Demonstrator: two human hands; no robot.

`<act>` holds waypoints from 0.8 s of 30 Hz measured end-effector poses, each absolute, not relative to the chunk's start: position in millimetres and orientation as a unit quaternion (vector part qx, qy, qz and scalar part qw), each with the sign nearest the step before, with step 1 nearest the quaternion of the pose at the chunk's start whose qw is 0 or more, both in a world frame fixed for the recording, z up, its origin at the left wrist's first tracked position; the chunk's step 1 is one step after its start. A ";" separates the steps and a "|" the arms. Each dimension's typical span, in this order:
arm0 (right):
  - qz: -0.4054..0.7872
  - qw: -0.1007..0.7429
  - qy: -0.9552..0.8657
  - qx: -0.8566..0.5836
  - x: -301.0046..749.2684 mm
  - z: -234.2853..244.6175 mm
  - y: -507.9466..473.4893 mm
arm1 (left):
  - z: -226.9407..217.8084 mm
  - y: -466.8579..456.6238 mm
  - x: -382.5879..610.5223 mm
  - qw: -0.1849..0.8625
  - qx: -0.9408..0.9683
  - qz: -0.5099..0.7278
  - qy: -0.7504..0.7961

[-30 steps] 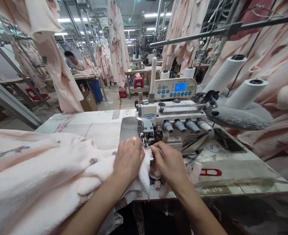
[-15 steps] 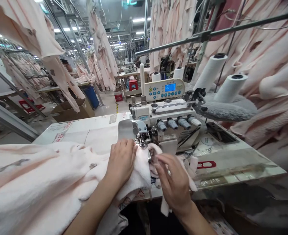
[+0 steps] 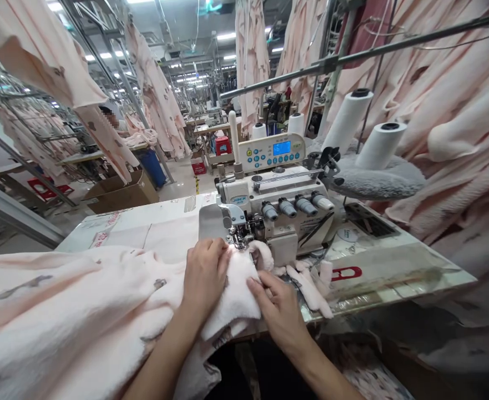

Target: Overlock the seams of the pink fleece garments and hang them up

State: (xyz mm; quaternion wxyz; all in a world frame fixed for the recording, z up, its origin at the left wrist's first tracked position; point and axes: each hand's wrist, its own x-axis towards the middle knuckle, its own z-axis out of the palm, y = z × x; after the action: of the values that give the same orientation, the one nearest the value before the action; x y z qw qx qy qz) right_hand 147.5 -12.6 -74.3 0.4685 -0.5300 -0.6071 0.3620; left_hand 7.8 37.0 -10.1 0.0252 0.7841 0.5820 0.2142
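Pale pink plush fabric (image 3: 81,305) with grey-brown prints spreads over the left of the table and up to the overlock sewing machine (image 3: 277,194). Just left of the presser foot (image 3: 238,236), my left hand (image 3: 206,272) presses down on the fabric, its fingers bent and close together. Right of it, my right hand (image 3: 281,305) pinches the fabric's right edge between thumb and fingers. A curled plush strip (image 3: 263,255) lies beside the presser foot. More cut strips (image 3: 311,286) lie to the right of my right hand.
A red plastic piece (image 3: 347,273) lies on the table's right side. White thread cones (image 3: 348,119) stand on a fuzzy grey pad behind the machine. Plush garments hang on both sides, with a metal bar (image 3: 277,80) overhead. A person (image 3: 113,119) is far back left.
My right hand has moved from the strip by the machine down to the fabric edge and now pinches it. My left hand stays on the fabric. The view has shifted slightly.
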 end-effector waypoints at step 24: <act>0.384 0.442 -0.600 -0.545 159.9 -54.6 2.4 | -7.4 66.4 7.9 0.027 0.795 0.219 0.565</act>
State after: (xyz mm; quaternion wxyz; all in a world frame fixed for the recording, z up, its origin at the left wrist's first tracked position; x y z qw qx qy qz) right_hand 159.9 2.4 -54.6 0.4421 -0.5448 -0.6000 0.3843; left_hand 7.9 66.4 -7.4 0.0272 0.7950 0.5651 0.2187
